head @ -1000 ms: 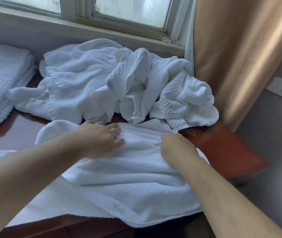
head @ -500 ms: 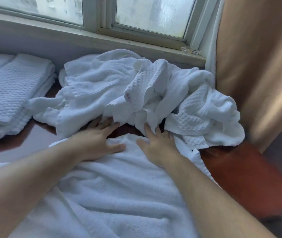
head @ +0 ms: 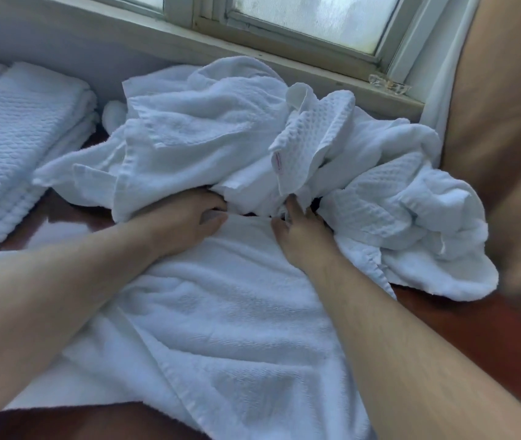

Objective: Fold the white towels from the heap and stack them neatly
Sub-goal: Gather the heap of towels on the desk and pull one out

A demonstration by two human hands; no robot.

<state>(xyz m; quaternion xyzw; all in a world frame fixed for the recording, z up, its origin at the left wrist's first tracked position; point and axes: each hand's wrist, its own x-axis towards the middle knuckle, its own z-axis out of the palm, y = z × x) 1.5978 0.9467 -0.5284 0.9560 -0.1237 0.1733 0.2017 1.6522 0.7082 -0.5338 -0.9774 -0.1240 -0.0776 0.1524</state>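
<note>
Head view shows your left hand (head: pixel 186 222) curled on the far edge of the spread towel (head: pixel 237 312), pinching cloth between thumb and fingers where that edge meets the heap (head: pixel 221 131). Your right hand (head: pixel 300 233) rests just beside it, its fingertips buried under the heap's front folds, so I cannot tell whether it grips anything. A folded stack (head: pixel 14 128) sits left of the heap on the counter (head: pixel 475 328).
</note>
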